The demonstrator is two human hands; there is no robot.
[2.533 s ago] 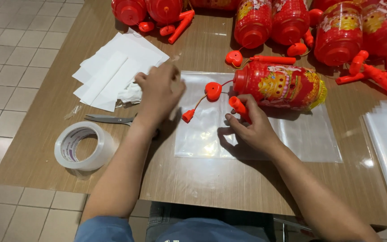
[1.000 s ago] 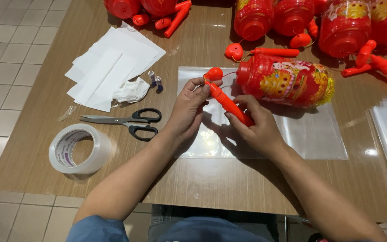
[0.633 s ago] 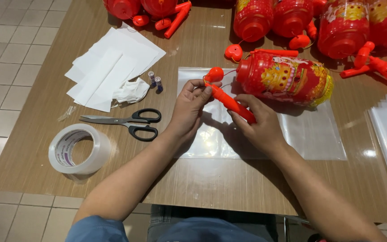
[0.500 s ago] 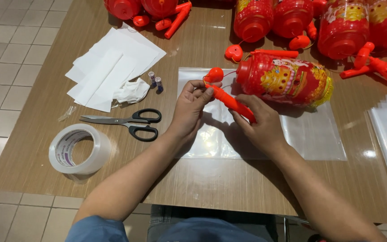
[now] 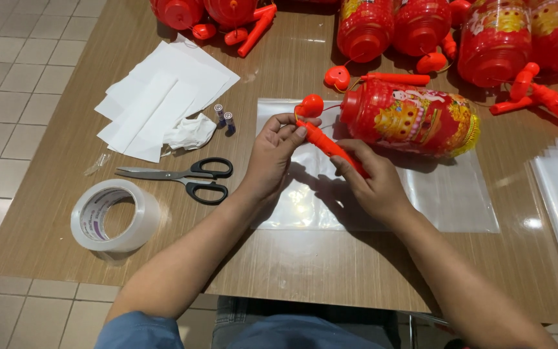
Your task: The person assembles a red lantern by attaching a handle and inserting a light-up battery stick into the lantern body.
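Both hands hold an orange handle stick over a clear plastic sheet near the desk's middle. Left hand: grip closed on the stick's upper end. Right hand: grip closed on its lower end. A red lantern lies just beyond; scissors and a tape roll sit toward the left edge.

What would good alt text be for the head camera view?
Two hands, left hand and right hand, hold a red plastic stick over a clear plastic bag on a wooden table, beside a lying red lantern. Scissors, tape roll, white paper sheets lie left.
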